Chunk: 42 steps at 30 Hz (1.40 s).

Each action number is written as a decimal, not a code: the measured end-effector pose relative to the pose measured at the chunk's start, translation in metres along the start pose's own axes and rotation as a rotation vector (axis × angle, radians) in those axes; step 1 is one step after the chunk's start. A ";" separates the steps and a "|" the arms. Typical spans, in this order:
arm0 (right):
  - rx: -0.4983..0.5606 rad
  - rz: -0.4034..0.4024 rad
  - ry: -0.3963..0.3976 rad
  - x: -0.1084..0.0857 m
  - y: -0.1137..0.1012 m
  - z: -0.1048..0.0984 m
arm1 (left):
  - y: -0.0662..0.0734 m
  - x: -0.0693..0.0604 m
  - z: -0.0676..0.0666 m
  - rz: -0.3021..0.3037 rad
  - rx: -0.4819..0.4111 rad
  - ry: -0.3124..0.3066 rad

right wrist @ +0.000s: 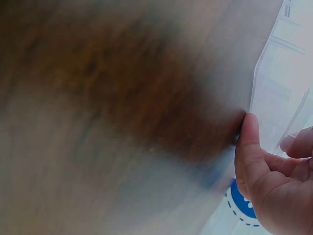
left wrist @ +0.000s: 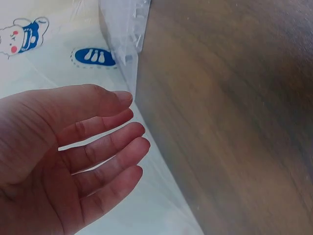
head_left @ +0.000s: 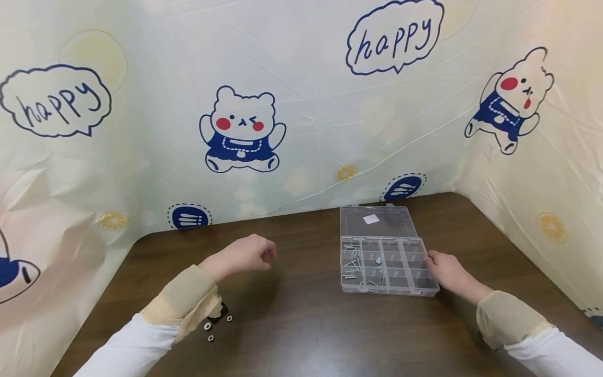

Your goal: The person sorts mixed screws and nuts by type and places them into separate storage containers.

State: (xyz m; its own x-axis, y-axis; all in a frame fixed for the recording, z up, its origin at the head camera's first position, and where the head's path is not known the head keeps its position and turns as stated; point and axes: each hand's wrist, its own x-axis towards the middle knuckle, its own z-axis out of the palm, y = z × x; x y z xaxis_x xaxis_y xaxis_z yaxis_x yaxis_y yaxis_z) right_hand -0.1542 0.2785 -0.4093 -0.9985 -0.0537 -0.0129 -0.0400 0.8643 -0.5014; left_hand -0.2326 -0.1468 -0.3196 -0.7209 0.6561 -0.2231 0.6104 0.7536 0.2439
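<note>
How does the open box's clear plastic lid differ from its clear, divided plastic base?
The clear plastic lid is undivided; the clear plastic base is split into compartments. The lid shows a small white label; the base holds silvery metal screws. The lid lies farther back, untouched; the base lies nearer, its right side held by the right hand. Both look rectangular and meet along one edge.

The person's right hand (head_left: 446,269) holds the clear box (head_left: 398,290) at its three o'clock. Well apart, toward nine, their left hand (head_left: 247,254) hangs above the table (head_left: 301,330).
</note>
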 end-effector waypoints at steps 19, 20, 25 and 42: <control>-0.006 0.002 0.007 0.001 -0.001 -0.001 | -0.048 -0.051 0.007 -0.034 -0.117 0.043; -0.006 0.002 0.008 0.001 -0.001 -0.001 | -0.050 -0.054 0.008 -0.042 -0.126 0.047; -0.007 0.003 0.008 0.001 0.001 -0.001 | -0.060 -0.064 0.013 -0.143 -0.166 0.069; 0.000 -0.005 0.011 0.001 0.002 0.001 | -0.089 -0.098 0.045 -0.506 -0.278 0.012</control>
State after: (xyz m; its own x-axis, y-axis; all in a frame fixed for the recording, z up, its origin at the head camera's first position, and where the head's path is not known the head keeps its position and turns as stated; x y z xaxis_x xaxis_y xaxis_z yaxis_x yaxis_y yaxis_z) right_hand -0.1552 0.2800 -0.4114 -0.9986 -0.0522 -0.0007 -0.0448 0.8639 -0.5016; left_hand -0.2017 -0.2768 -0.3618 -0.9055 0.2147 -0.3660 0.0802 0.9336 0.3491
